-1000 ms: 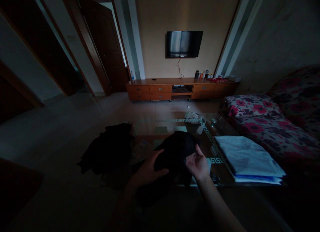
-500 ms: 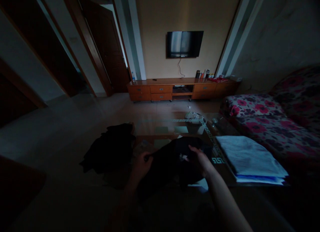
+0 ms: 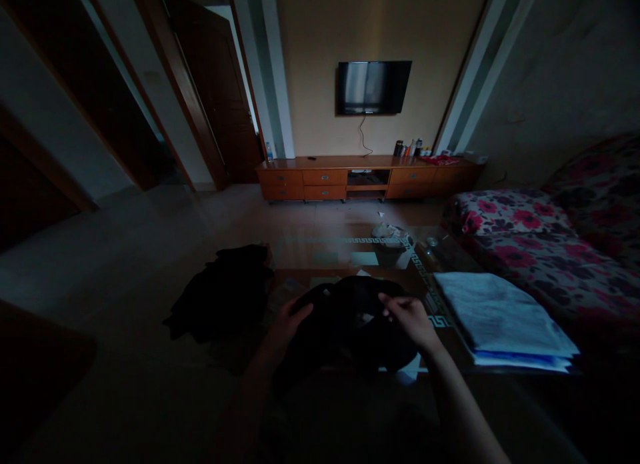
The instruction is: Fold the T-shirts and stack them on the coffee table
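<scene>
A black garment (image 3: pixel 350 331) lies bunched over the near part of the glass table, its exact kind lost in the dim light. My left hand (image 3: pixel 293 317) is closed on its left side, thumb on top. On the right side, my right hand (image 3: pixel 406 314) pinches the cloth, with a small pale patch, perhaps a label, beside the fingers. Left of my hands is a heap of black clothes (image 3: pixel 223 291). To the right sits a folded stack of light blue cloth (image 3: pixel 500 317) with white and deep blue layers beneath.
The glass table (image 3: pixel 295 251) has a patterned border. A bin with a bag (image 3: pixel 393 237) shows beyond or through the glass. A flowered sofa (image 3: pixel 520 251) stands at right. At the back are a low wooden cabinet (image 3: pixel 325 177) and a wall television (image 3: pixel 375 87).
The garment's upper edge is drawn into a rounder, more bunched shape. My right hand has turned, its fingers now curled in a pinch; my left hand has shifted slightly right.
</scene>
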Available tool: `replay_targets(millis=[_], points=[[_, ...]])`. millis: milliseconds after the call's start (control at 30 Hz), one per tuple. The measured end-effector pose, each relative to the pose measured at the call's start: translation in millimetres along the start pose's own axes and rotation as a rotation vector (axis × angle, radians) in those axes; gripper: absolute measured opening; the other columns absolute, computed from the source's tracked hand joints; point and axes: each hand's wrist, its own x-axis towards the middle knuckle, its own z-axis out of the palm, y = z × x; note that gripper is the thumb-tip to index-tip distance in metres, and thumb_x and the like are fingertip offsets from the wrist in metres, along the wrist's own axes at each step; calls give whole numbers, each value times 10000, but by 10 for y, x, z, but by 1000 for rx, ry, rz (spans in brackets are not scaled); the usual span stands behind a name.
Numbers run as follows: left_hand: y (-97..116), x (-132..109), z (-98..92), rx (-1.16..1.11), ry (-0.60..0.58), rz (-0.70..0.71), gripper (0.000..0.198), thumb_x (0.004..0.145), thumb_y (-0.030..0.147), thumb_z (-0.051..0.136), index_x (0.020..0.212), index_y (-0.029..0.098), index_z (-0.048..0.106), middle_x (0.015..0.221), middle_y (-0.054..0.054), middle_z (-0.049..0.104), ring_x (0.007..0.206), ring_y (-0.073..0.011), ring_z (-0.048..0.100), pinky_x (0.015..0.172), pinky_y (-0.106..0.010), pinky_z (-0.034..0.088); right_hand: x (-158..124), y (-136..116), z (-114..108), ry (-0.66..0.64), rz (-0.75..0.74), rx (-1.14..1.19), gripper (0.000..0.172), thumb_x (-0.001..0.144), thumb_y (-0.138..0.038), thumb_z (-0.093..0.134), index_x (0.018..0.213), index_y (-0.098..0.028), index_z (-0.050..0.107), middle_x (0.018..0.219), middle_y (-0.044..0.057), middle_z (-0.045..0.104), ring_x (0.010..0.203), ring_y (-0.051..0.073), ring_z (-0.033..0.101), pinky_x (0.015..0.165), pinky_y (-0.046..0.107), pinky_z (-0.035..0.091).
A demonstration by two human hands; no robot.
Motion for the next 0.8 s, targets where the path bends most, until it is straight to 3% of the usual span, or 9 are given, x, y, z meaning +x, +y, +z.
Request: replay_targets(millis=[67, 133, 233, 300, 400, 467, 600, 800], points=[[-11, -28, -33, 4, -15, 28, 674, 653, 462, 806, 1233, 145, 672, 1196, -122, 737, 1096, -327, 686, 969, -446, 532, -18, -78, 71, 160, -95, 92, 553, 825, -691, 619, 614, -180, 636, 539, -13, 571, 515, 115, 486, 525, 240, 358], [-30, -55, -66, 75, 7, 96, 743, 586, 394, 838, 1263, 149, 654, 1251, -127, 710, 1172, -345, 645, 1039, -474, 489, -38, -142, 178, 266, -227, 114, 469, 850, -634, 628, 750, -179, 681, 712, 26, 677, 671, 165, 603, 655, 269, 466], [-44, -102, -78, 179, -25, 209, 744, 559, 369, 852, 1251, 168, 667, 1317, -127, 674, 1262, -356, 582, 1112, -486, 428, -62, -176, 353, 257, -433, -14, 379, 870, -504, 664, 1097, -203, 703, 1121, 92, 718, 1056, 254, 641, 966, 398, 487], [-45, -132, -55, 185, -95, 227, 709, 603, 401, 844, 1257, 190, 668, 1323, -115, 673, 1258, -346, 587, 1102, -477, 439, -65, -142, 446, 185, -494, -130, 434, 860, -426, 687, 1244, -226, 657, 1268, 103, 672, 1185, 270, 597, 1058, 450, 448], [-44, -145, -2, 151, -149, 175, 624, 723, 479, 769, 1268, 196, 662, 1276, -99, 700, 1190, -324, 635, 1049, -461, 484, -41, -30, 519, 118, -449, -243, 521, 836, -309, 668, 1347, -228, 608, 1261, 96, 680, 1148, 265, 623, 1030, 459, 484], [-38, -128, 24, 190, -94, 185, 542, 766, 480, 728, 1221, 189, 683, 1247, -96, 712, 1175, -313, 642, 1050, -451, 478, -12, 42, 518, 111, -407, -271, 467, 839, -245, 601, 1303, -220, 643, 1183, 84, 714, 1075, 252, 658, 984, 443, 512], [4, -67, 28, 309, 24, 303, 361, 754, 321, 684, 1094, 207, 724, 1156, -71, 742, 1137, -283, 651, 1052, -419, 467, 25, 59, 426, 158, -411, -230, 300, 854, -249, 547, 1098, -206, 715, 1107, 80, 734, 1047, 245, 672, 968, 421, 511], [57, -3, 21, 291, 121, 327, 250, 716, 234, 605, 932, 203, 725, 1022, -59, 753, 1041, -257, 675, 990, -399, 488, -8, -53, 257, 240, -420, -219, 277, 811, -254, 568, 1042, -219, 719, 1065, 69, 728, 1017, 246, 666, 943, 398, 498]])
